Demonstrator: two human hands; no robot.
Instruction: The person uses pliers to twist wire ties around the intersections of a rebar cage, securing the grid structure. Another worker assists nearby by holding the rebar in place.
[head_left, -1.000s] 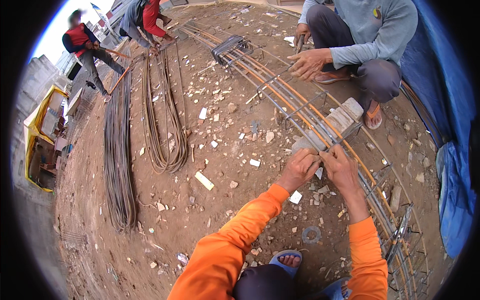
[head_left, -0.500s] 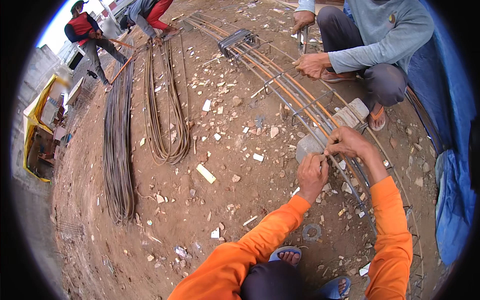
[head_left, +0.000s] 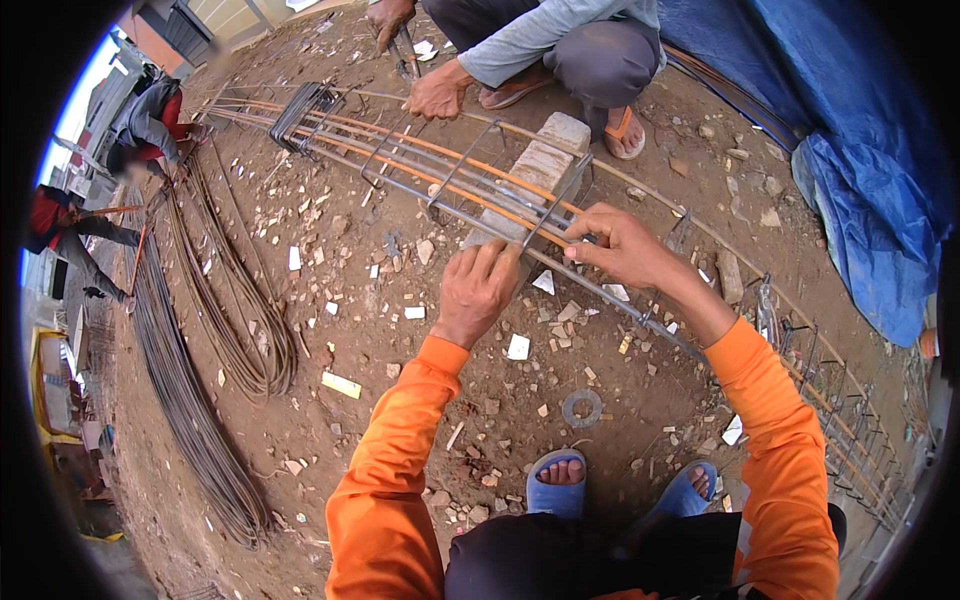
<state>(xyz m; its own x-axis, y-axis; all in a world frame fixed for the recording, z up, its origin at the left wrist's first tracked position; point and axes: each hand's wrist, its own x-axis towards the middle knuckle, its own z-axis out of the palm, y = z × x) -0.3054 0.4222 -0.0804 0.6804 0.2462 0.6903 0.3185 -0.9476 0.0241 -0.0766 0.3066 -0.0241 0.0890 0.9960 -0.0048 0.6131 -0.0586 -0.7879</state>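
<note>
A long cage of steel reinforcing bars [head_left: 400, 160] lies across the dirt, propped on a grey concrete block [head_left: 545, 160]. My left hand [head_left: 478, 290] in an orange sleeve rests on the near bars, fingers curled over them beside a square wire stirrup [head_left: 545, 215]. My right hand [head_left: 622, 245] pinches the stirrup where it crosses a bar. Whether a tie wire is between the fingers cannot be seen. My feet in blue sandals [head_left: 560, 485] are below.
A squatting person in grey [head_left: 560, 40] works on the far side of the cage, one hand [head_left: 437, 95] on the bars. Bundles of long bars [head_left: 180, 400] lie at left. Blue tarpaulin [head_left: 860, 180] covers the right. Two people stand far left. Rubble litters the ground.
My head has moved closer and turned, so the cage looks larger. Both my hands shifted along the bars to the stirrup by the concrete block; the left now lies flat on the bars.
</note>
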